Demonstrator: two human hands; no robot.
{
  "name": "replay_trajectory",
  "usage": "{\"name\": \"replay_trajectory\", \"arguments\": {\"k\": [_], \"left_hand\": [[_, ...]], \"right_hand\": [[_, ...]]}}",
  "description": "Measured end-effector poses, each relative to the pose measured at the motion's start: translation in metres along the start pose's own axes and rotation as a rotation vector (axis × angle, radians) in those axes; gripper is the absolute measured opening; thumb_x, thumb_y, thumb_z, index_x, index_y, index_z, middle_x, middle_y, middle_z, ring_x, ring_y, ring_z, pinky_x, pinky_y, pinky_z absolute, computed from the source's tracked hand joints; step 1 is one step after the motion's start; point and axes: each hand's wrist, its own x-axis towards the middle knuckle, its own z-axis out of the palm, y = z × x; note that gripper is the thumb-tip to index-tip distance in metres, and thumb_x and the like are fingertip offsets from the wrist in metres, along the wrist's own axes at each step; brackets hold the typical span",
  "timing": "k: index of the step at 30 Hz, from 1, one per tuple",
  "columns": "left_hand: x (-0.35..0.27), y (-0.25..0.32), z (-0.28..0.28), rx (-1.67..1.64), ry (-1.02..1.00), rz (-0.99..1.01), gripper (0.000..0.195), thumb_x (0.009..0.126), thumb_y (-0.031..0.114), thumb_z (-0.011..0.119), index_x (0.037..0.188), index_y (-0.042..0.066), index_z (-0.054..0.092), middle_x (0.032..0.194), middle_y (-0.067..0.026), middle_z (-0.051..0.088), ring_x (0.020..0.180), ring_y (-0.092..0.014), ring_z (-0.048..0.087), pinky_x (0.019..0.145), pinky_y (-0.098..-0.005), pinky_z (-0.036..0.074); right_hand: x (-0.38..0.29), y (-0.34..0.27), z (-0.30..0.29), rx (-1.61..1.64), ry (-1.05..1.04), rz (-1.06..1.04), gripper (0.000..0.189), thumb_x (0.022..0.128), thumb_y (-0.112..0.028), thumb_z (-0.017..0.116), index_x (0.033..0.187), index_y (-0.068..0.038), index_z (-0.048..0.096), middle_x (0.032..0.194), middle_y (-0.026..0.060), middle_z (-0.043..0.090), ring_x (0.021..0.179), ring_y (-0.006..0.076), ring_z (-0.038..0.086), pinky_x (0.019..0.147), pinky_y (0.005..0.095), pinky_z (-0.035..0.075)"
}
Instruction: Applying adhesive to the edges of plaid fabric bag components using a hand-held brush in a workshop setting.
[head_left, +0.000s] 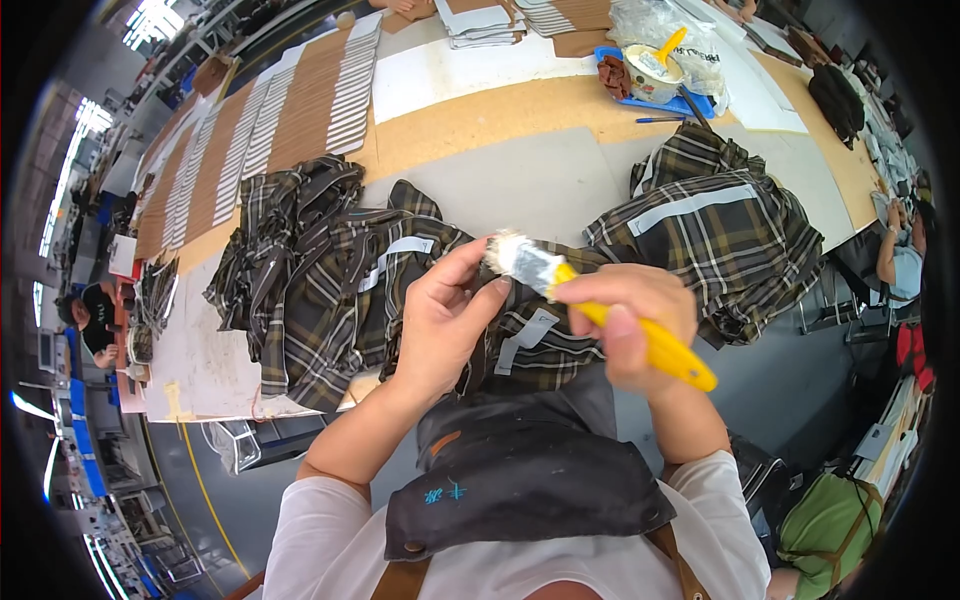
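My right hand (637, 315) grips the yellow handle of a flat paintbrush (652, 345), its bristles and ferrule coated in white paste. The bristles point up and to the left. My left hand (446, 315) is at the bristle tips, its index fingertip partly behind them and its thumb just below; whether it pinches anything is hidden. Beneath both hands lies a dark plaid garment piece (555, 360) with a pale strip (529, 337) on it. A heap of plaid garments (300, 277) lies to the left. More plaid garments (735, 240), one bearing a pale strip (694, 208), are stacked on the right.
Rows of brown, white-edged pieces (300, 105) cover the table's far left. At the back right, a blue tray (701, 105) holds a tub of white paste (652, 79) with another yellow brush (673, 45). A blue pen (660, 120) lies before it. Other people work on both sides.
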Motion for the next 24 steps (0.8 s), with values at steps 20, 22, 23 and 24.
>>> {"name": "replay_trajectory", "arguments": {"k": [20, 22, 23, 24], "left_hand": [[0.0, 0.014, 0.001, 0.029, 0.014, 0.006, 0.036, 0.083, -0.007, 0.051, 0.119, -0.004, 0.05, 0.11, -0.0066, 0.056, 0.099, -0.011, 0.052, 0.088, -0.0244, 0.041], [-0.003, 0.017, 0.003, 0.004, -0.007, 0.077, 0.038, 0.083, -0.007, 0.052, 0.121, -0.003, 0.049, 0.115, -0.0075, 0.053, 0.103, -0.01, 0.049, 0.088, -0.0245, 0.04], [-0.004, 0.018, 0.006, 0.004, -0.006, 0.084, 0.038, 0.083, -0.007, 0.052, 0.121, -0.003, 0.049, 0.115, -0.0075, 0.053, 0.103, -0.01, 0.049, 0.088, -0.0245, 0.04], [-0.006, 0.02, 0.01, -0.017, 0.004, 0.113, 0.042, 0.083, -0.007, 0.051, 0.124, -0.002, 0.045, 0.118, -0.009, 0.05, 0.105, -0.012, 0.047, 0.088, -0.0256, 0.04]], "right_hand": [[-0.002, -0.001, 0.009, -0.062, 0.205, 0.217, 0.018, 0.085, -0.007, 0.047, 0.093, 0.002, 0.06, 0.062, 0.0084, 0.058, 0.05, 0.0175, 0.055, 0.05, 0.0255, 0.045], [-0.001, -0.004, 0.017, 0.008, 0.175, 0.268, 0.018, 0.082, -0.002, 0.052, 0.1, 0.002, 0.057, 0.071, 0.0102, 0.058, 0.057, 0.0167, 0.056, 0.052, 0.0252, 0.046], [0.003, -0.003, 0.026, -0.026, 0.178, 0.127, 0.021, 0.08, -0.001, 0.055, 0.101, 0.001, 0.056, 0.079, 0.0119, 0.058, 0.062, 0.0175, 0.057, 0.054, 0.0254, 0.046], [0.006, -0.003, 0.032, -0.059, 0.18, -0.014, 0.024, 0.078, 0.0, 0.059, 0.102, 0.0, 0.055, 0.086, 0.0136, 0.058, 0.067, 0.0182, 0.058, 0.056, 0.0256, 0.047]]}}
